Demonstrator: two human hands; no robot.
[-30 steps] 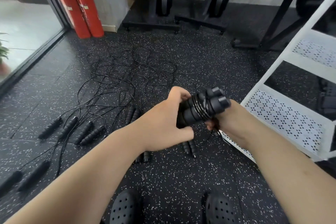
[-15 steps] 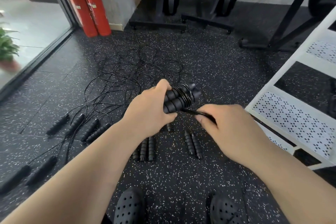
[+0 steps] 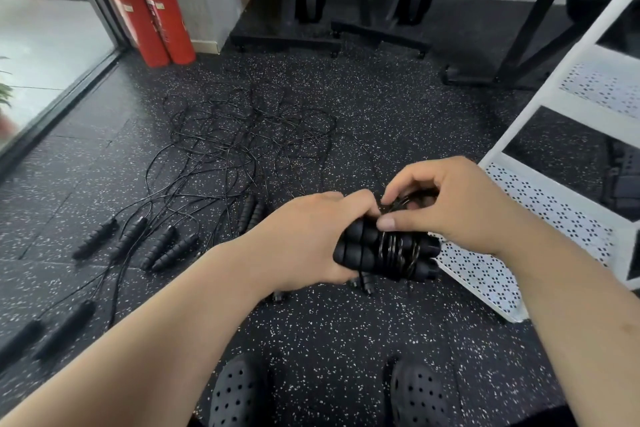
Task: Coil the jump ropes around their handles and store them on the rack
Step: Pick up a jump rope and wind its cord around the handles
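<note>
Handles (image 3: 384,255) are sitting as a paired bundle at centre, between both hands, held above the floor (image 3: 311,340). Long axis is running approx. left-right, tilting slightly down at the right end, i.e. toward the rack (image 3: 485,274), whose lowest shelf is lying just beyond that end. Left hand (image 3: 308,239) is gripping the bundle's left end, fingers curled round both handles. Right hand (image 3: 446,204) is working over the top of the bundle, thumb and forefinger pinching the cord (image 3: 393,248), other fingers curled. Cord is already lying in several turns round the mid-section. Right hand is nearer the rack, so the transfer is probably falling to that side once the tail is secured. Vs. 0.5 s ago: right hand has come up from low-right, where it was pulling cord taut, to above the coil, and the bundle has swung from pointing up-right to near level. More ropes (image 3: 242,142) are lying uncoiled on the floor ahead
</note>
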